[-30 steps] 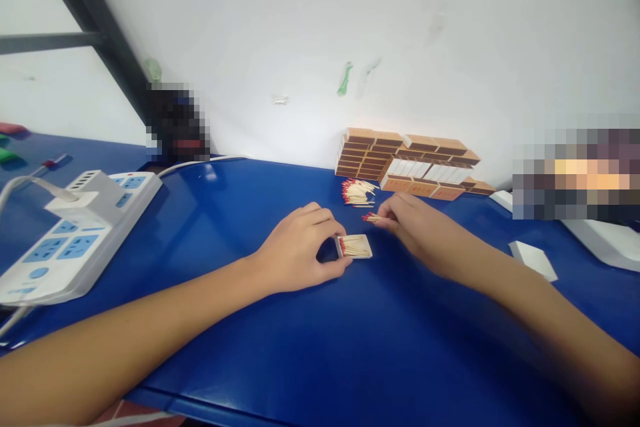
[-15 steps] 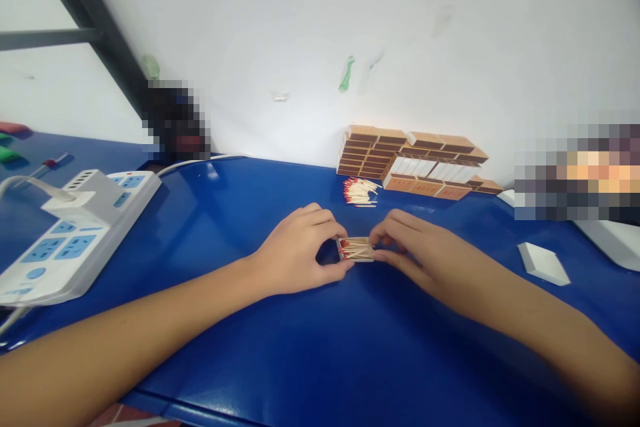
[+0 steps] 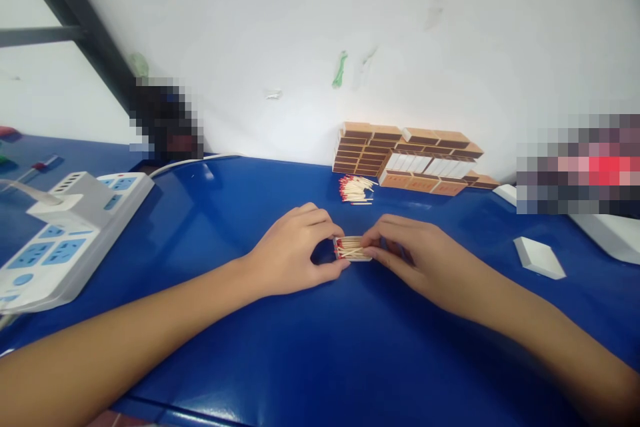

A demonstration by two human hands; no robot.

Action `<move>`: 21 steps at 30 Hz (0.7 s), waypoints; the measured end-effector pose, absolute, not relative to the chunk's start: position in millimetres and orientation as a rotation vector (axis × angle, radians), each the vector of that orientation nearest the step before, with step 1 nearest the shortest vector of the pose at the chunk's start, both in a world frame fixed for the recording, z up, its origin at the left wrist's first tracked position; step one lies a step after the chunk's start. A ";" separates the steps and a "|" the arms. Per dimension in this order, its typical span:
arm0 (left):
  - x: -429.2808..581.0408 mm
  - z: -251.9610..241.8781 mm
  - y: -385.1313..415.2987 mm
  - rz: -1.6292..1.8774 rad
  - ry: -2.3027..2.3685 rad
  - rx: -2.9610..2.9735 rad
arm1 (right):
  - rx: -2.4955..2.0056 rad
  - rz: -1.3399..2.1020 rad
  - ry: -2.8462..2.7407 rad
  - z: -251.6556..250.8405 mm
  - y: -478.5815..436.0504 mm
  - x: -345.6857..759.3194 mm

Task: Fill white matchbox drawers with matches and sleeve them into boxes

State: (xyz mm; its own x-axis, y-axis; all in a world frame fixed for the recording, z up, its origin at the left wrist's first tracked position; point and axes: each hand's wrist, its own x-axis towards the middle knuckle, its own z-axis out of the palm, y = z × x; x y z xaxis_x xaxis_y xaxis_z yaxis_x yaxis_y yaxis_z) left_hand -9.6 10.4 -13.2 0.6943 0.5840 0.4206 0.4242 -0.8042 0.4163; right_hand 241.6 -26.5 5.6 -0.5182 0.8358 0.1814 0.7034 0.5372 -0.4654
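A small white matchbox tray (image 3: 354, 258) filled with red-tipped matches (image 3: 351, 246) lies on the blue table. My left hand (image 3: 300, 250) grips the tray's left end between thumb and fingers. At the right end, my right hand (image 3: 407, 250) has thumb and fingertips pinched over the matches' plain ends; whether a match is between them is too small to tell. Behind the tray sits a loose pile of matches (image 3: 356, 189). Stacked matchboxes (image 3: 363, 150) stand against the wall, with white trays (image 3: 430, 165) among them.
A white power strip (image 3: 95, 240) with a plugged-in adapter occupies the left side of the blue table (image 3: 300, 353). A white block (image 3: 539, 257) lies on the right, near a larger white object (image 3: 607, 233). Blurred patches hide things at both sides.
The view has shifted slightly. My right hand's fingertips have moved a little left over the tray and closed together. My left hand keeps its hold on the tray.
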 end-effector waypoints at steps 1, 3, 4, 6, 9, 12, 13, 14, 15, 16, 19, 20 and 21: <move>-9.5 -13.1 10.3 0.796 0.798 2.619 | -1.271 0.474 -2.390 5.2 -26.9 241.2; -9.5 -12.7 10.0 0.805 0.793 2.617 | -1.292 0.461 -2.386 3.9 -27.7 239.9; -9.5 -12.5 10.0 0.808 0.792 2.614 | -1.301 0.450 -2.382 3.3 -28.2 239.1; -9.4 -12.2 9.9 0.805 0.794 2.610 | -1.299 0.421 -2.369 2.5 -29.3 237.4; -8.9 -11.8 9.9 0.793 0.795 2.610 | -1.246 0.412 -2.352 2.3 -31.3 233.2; -8.2 -11.8 9.9 0.805 0.784 2.612 | -1.182 0.440 -2.354 1.1 -33.0 227.1; -8.0 -11.8 9.8 0.808 0.780 2.615 | -1.177 0.443 -2.353 0.3 -33.1 225.4; -7.9 -11.9 9.7 0.808 0.778 2.619 | -1.179 0.445 -2.354 -0.6 -33.0 224.3; -7.9 -12.1 9.6 0.805 0.778 2.622 | -1.187 0.444 -2.355 -1.4 -32.7 224.0; -7.9 -12.2 9.6 0.800 0.779 2.624 | -1.201 0.441 -2.358 -2.0 -32.1 224.5; -8.4 -12.7 9.4 0.793 0.791 2.629 | -1.246 0.404 -2.369 -2.5 -29.6 229.5; -8.6 -12.8 9.5 0.792 0.791 2.631 | -1.259 0.387 -2.370 -2.3 -28.8 231.5; -8.7 -12.9 9.5 0.794 0.792 2.633 | -1.271 0.375 -2.370 -2.1 -28.3 233.1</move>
